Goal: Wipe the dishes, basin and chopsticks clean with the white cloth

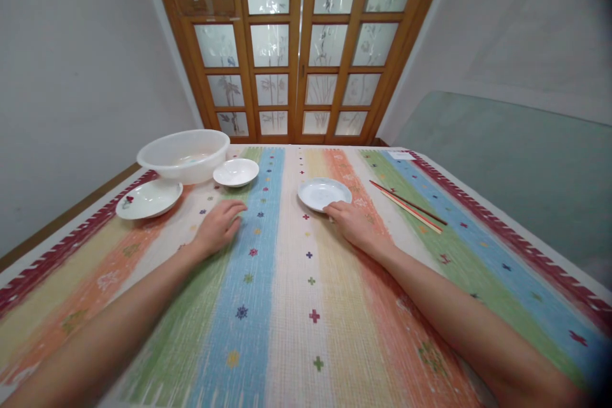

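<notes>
My left hand (pixel 219 227) rests on the striped tablecloth with nothing in it, its fingers loosely stretched and apart from the thumb. Just beyond it stands a small white bowl (pixel 236 173), not touched. My right hand (pixel 352 222) holds the near right rim of a shallow white plate (pixel 321 194), fingertips over the edge; the thumb is mostly hidden. The plate lies flat on the cloth near the middle of the table. Right of that hand lie several thin chopsticks (pixel 409 204), dark brown, red and pale, slanting side by side.
A large translucent white basin (pixel 184 162) stands at the back left. In front of it sits a white dish (pixel 148 201) with a red motif. The striped tablecloth (pixel 291 306) covers the table. Behind are wooden doors (pixel 297 76) with glass panes; a pale green panel (pixel 507 159) is at right.
</notes>
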